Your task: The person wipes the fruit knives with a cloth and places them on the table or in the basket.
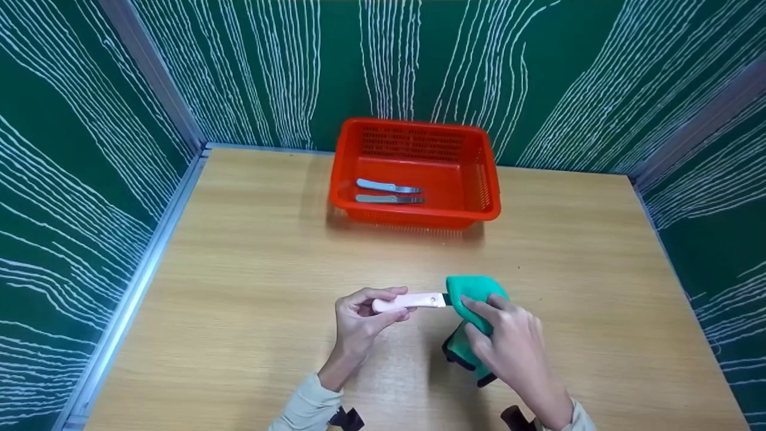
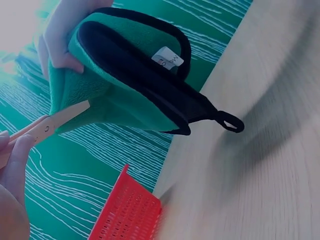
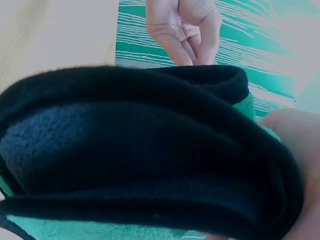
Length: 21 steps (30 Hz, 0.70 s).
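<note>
My left hand (image 1: 358, 329) grips the pale pink handle of a knife (image 1: 413, 301), held above the table with its blade toward the right. A green fabric cloth (image 1: 473, 288) with black edging is wrapped over the blade, and my right hand (image 1: 511, 338) pinches it there. In the left wrist view the blade (image 2: 72, 114) shows in front of the green fabric, and a white label (image 2: 167, 58) and a black hanging loop (image 2: 231, 121) are visible on the cloth. The dark inside of the cloth (image 3: 125, 130) fills most of the right wrist view.
A red plastic basket (image 1: 413, 214) stands at the back of the wooden table (image 1: 257, 257). Inside it lie a knife with a light blue handle (image 1: 377, 185) and one with a grey-green handle (image 1: 377, 199). Green panels with white wavy lines (image 1: 287, 66) enclose the table's back and sides.
</note>
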{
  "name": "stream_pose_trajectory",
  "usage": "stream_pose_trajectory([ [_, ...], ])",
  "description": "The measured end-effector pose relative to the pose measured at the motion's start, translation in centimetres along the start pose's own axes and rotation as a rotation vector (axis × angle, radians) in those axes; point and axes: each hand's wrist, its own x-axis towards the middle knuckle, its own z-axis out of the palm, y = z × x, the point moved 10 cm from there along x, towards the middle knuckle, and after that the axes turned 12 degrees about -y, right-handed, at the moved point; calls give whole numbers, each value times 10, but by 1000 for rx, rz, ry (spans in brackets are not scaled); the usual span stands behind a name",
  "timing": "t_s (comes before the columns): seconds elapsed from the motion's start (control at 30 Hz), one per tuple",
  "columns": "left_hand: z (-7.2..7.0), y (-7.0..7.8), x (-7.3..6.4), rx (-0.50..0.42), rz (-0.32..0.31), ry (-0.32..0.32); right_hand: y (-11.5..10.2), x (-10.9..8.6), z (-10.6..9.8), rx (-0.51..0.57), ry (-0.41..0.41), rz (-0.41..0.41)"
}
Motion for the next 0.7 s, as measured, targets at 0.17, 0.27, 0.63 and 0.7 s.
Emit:
stream_pose_trajectory([
  [0.17,-4,3,-1,-10,13,10,6,1,-1,0,0,17],
  [0.27,-7,5,-1,-7,13,27,11,2,-2,-1,11,18],
  [0.63,-12,6,-1,50,-26,52,29,1,-21,62,194,-27],
  [0.7,-11,6,0,76,-31,47,28,-1,-28,82,235,-37],
])
